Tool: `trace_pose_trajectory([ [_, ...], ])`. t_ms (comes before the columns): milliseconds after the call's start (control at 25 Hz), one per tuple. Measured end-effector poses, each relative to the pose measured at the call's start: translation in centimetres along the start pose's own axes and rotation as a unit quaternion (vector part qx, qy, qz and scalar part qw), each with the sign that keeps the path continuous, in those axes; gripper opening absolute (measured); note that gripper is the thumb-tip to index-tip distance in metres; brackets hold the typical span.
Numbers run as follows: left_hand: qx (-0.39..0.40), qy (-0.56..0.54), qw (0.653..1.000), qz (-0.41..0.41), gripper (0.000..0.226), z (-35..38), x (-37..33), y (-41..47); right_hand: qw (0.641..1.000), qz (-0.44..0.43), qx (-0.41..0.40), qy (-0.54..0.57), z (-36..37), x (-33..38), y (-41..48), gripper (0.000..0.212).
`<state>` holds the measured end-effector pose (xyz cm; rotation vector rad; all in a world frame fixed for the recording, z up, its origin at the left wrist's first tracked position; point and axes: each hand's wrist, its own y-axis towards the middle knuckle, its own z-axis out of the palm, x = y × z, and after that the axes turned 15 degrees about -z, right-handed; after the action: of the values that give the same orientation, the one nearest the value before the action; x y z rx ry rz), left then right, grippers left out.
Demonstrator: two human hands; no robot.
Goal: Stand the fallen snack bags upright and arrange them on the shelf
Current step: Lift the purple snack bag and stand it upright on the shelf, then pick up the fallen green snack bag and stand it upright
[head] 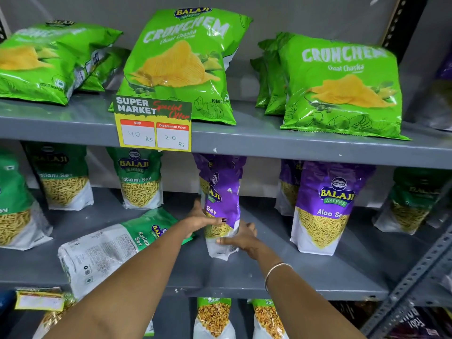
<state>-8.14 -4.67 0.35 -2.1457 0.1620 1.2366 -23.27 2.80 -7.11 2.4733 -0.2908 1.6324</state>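
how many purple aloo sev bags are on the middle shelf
4 visible: one purple Aloo Sev bag held between both hands, one behind it, one standing at right, one behind that. More may be hidden behind.

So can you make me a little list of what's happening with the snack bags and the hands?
held bag: purple Aloo Sev bag, upright on the middle shelf
left hand: grip on the bag's left side
right hand: grip low on the bag's right side
fallen bag: green Ratlami Sev bag, lying flat left of the hands
top shelf: green Crunchem chip bags
price tag: 40 Rs, discounted to 20 Rs
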Motion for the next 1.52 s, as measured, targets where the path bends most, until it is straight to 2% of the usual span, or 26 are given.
trace_pose_trajectory([
  [160, -0.029, 0.030, 0.999, 0.004, 0.082, -0.8, 0.2, 0.4, 0.996, -0.027, -0.036, 0.074, -1.7, 3.4, -1.9, 0.076],
  [240, -0.032, 0.008, 0.999, 0.001, 0.058, -1.0, 0.0, 0.0, 0.994, -0.048, -0.028, 0.097, -3.1, 3.0, -1.5, 0.083],
  [280, -0.033, -0.005, 0.999, -0.002, 0.053, -1.1, 0.0, 0.1, 0.992, -0.062, -0.023, 0.104, -3.5, 2.9, -1.5, 0.084],
  [440, -0.030, -0.052, 0.998, 0.004, 0.075, -0.9, 0.1, 0.1, 0.988, -0.066, -0.039, 0.134, -4.5, 3.0, -1.3, 0.063],
  [480, -0.036, -0.051, 0.998, 0.001, 0.071, -0.7, 0.3, 0.3, 0.986, -0.065, -0.046, 0.149, -4.6, 3.0, -1.2, 0.062],
  [600, -0.077, -0.047, 0.996, -0.001, 0.050, -0.4, 0.9, 0.3, 0.980, -0.095, 0.029, 0.175, -4.9, 3.2, -1.3, 0.062],
  [680, -0.083, -0.066, 0.994, -0.004, 0.054, -0.4, 1.1, 0.5, 0.975, -0.107, 0.046, 0.189, -4.7, 3.3, -1.2, 0.055],
  [800, -0.074, -0.069, 0.995, 0.006, 0.068, -0.3, 1.5, 0.3, 0.976, -0.107, 0.029, 0.189, -4.5, 3.7, -1.1, 0.054],
  [880, -0.059, -0.048, 0.997, 0.004, 0.069, -0.5, 1.6, -0.1, 0.976, -0.099, 0.053, 0.185, -4.7, 4.2, -1.1, 0.049],
  [960, -0.055, 0.001, 0.998, 0.010, 0.068, -1.6, 1.8, -0.2, 0.987, -0.048, 0.079, 0.131, -5.0, 5.1, -1.4, 0.040],
  [1080, -0.108, 0.112, 0.988, 0.020, 0.073, -5.8, 3.2, -0.8, 0.986, 0.160, 0.041, 0.000, -4.2, 5.5, -2.5, 0.023],
  [1120, -0.146, 0.150, 0.978, 0.022, 0.070, -7.4, 3.8, -1.1, 0.980, 0.200, 0.002, 0.013, -3.9, 5.5, -2.9, 0.020],
  [1200, -0.149, 0.167, 0.975, 0.005, 0.059, -14.5, 7.8, 3.2, 0.965, 0.254, -0.031, 0.062, -0.2, 6.0, -2.5, 0.024],
  [1240, -0.023, 0.153, 0.988, 0.011, 0.090, -17.6, 10.1, 7.2, 0.958, 0.275, 0.000, 0.088, 2.4, 6.7, -2.3, 0.031],
  [1280, 0.148, 0.174, 0.973, 0.028, 0.050, -20.1, 13.6, 10.3, 0.951, 0.288, 0.031, 0.107, 5.6, 7.7, -2.2, 0.040],
  [1320, 0.308, 0.154, 0.937, 0.055, 0.104, -24.3, 15.8, 12.5, 0.948, 0.291, 0.035, 0.122, 8.7, 8.0, -1.6, 0.045],
  [1360, 0.379, 0.156, 0.899, 0.157, 0.057, -26.5, 17.0, 12.4, 0.948, 0.289, 0.023, 0.132, 12.2, 8.8, -1.1, 0.044],
  [1400, 0.263, 0.027, 0.963, -0.048, 0.033, -27.1, 17.8, 9.0, 0.948, 0.281, 0.007, 0.146, 14.9, 9.5, -0.7, 0.042],
  [1440, 0.152, 0.017, 0.988, 0.004, 0.041, -27.6, 17.5, 4.2, 0.945, 0.280, -0.006, 0.168, 17.3, 9.9, -0.5, 0.041],
  [1480, 0.016, 0.001, 0.993, -0.114, 0.057, -27.8, 15.6, 1.4, 0.939, 0.283, -0.021, 0.195, 19.3, 10.2, -0.6, 0.039],
  [1520, 0.020, 0.107, 0.987, -0.114, 0.067, -26.9, 16.6, 0.8, 0.932, 0.282, -0.041, 0.225, 20.7, 10.5, -0.6, 0.035],
])
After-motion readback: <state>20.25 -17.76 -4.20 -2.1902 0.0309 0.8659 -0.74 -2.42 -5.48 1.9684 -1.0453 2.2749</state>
